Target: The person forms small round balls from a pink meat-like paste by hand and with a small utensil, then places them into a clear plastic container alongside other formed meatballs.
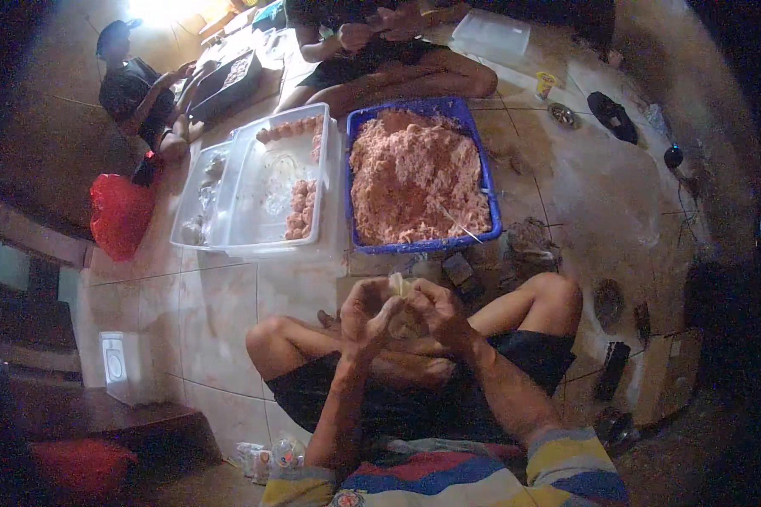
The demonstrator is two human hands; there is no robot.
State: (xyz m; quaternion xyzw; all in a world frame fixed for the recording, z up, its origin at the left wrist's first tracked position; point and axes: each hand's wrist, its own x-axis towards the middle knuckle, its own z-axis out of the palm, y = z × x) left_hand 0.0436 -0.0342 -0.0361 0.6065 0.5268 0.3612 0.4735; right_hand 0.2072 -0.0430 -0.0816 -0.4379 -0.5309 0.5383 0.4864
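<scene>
Between the fingertips of my left hand (363,314) and my right hand (445,315) is a small, thin, pale piece that looks like a dough wrapper (398,284). Both hands pinch it above my crossed legs. Beyond them, a blue plastic tray (496,218) holds a large heap of pink minced filling (418,165), hollowed toward the near side. A thin metal utensil (461,226) rests in it near the right corner. To the left, a translucent plastic container (244,196) has rows of pinkish formed pieces (300,209) along its right side and far end.
A second clear container (195,199) with grey-looking contents adjoins on the left. One person sits opposite; another (136,95) is far left by a dark tray (219,95). A red plastic bag (119,215), a yellow cup (544,85) and a cardboard box (666,374) stand around.
</scene>
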